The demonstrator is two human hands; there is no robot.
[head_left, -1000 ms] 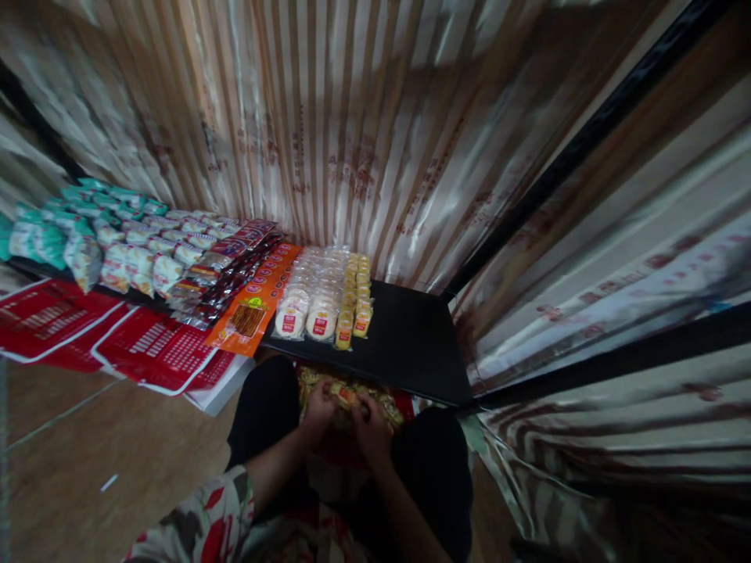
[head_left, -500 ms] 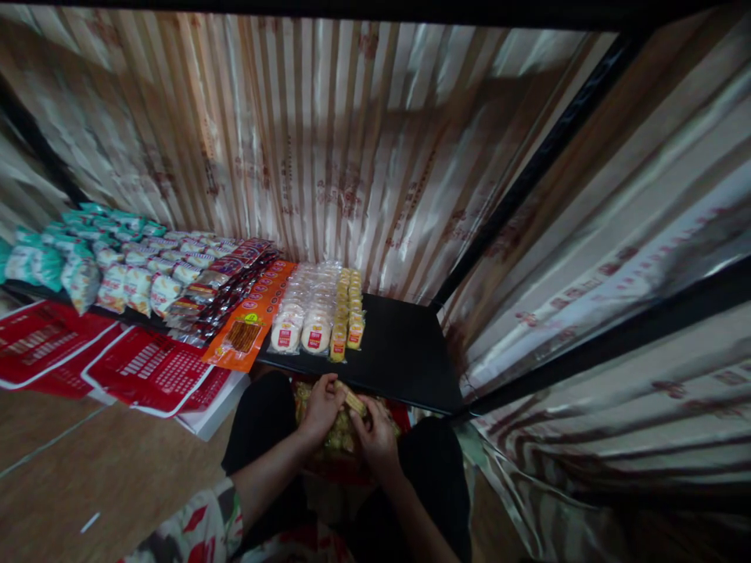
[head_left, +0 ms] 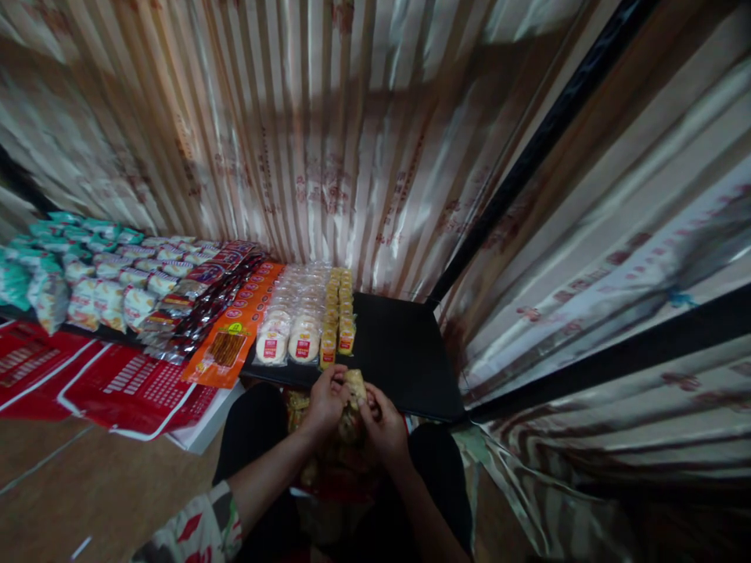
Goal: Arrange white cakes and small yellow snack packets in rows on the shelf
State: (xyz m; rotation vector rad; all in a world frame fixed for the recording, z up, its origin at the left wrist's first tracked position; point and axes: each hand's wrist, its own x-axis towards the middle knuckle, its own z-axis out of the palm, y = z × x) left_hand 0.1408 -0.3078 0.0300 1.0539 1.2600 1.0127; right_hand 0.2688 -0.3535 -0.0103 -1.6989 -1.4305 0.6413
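Observation:
My left hand (head_left: 327, 400) and my right hand (head_left: 386, 428) are both closed on a small yellow wrapped snack packet (head_left: 354, 385), fingers pinching it from either side. Below them, between my knees, a red box (head_left: 346, 489) holds many similar yellow packets (head_left: 347, 438), partly hidden by my hands. Just beyond my hands, two columns of yellow snack packets (head_left: 329, 336) lie on the black shelf (head_left: 404, 360), beside white round crackers in clear wrappers (head_left: 303, 342).
Left along the shelf lie an orange snack bag (head_left: 231, 336), dark red packets (head_left: 217, 270), white puffy bags (head_left: 109, 301) and teal bags (head_left: 15, 281). Red bags (head_left: 141, 387) hang at the shelf's front. Black posts (head_left: 528, 172) and a printed plastic sheet (head_left: 328, 141) enclose the shelf.
The yellow packet has turned from slanting flat to more upright and risen slightly, with both hands still on it. The camera view has shifted, so the shelf goods appear further left.

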